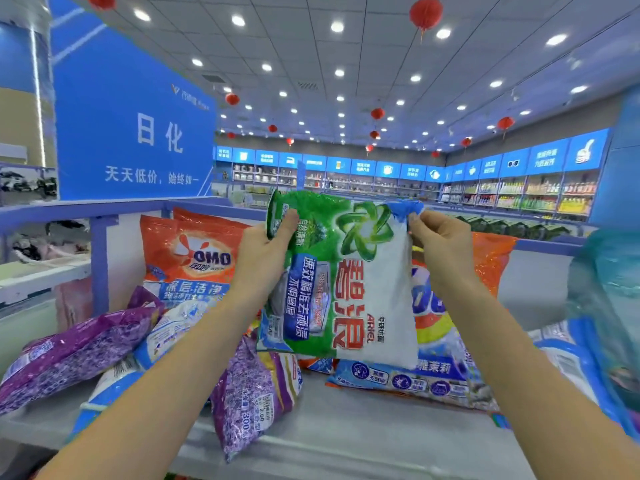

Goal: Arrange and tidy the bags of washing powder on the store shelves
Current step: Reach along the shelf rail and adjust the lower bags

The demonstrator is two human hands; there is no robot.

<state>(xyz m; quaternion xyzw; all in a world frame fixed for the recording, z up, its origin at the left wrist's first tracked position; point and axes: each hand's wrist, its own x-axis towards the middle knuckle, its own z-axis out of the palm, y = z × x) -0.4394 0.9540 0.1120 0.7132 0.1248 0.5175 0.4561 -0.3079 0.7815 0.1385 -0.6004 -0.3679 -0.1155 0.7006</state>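
While both hands hold it up, the green-and-white Ariel bag (346, 278) hangs upright over the grey shelf (346, 434), and its lettering reads sideways on my screen. The left hand (263, 254) grips the bag's upper left corner, thumb on the front and the other fingers curled behind the green edge. The right hand (441, 247) pinches the upper right corner, where the film is blue, with its fingers bunched tight on the crumpled plastic. So both sets of fingers are clamped on the bag.

Behind the Ariel bag and to its left, I see two orange OMO bags (194, 258) standing against the back of the shelf. Behind it to the right, another orange bag (491, 261) shows past the right wrist; I cannot read its brand. Just below the Ariel bag's lower edge lies a flat bag with a blue strip of round icons (408, 379).

Lower left of the Ariel bag, a purple bag (249, 393) marked 300 lies near the shelf's front edge. Farther left, a second purple bag (76, 355) lies on its side next to a blue-and-white bag (166, 327). Far right of the Ariel bag, a teal bag (609, 289) is blurred at the frame's edge, and I cannot tell what it rests on.

Above and left of the Ariel bag stands a big blue sign (138, 133) with white characters. Red lanterns (426, 13) hang from the ceiling beyond.
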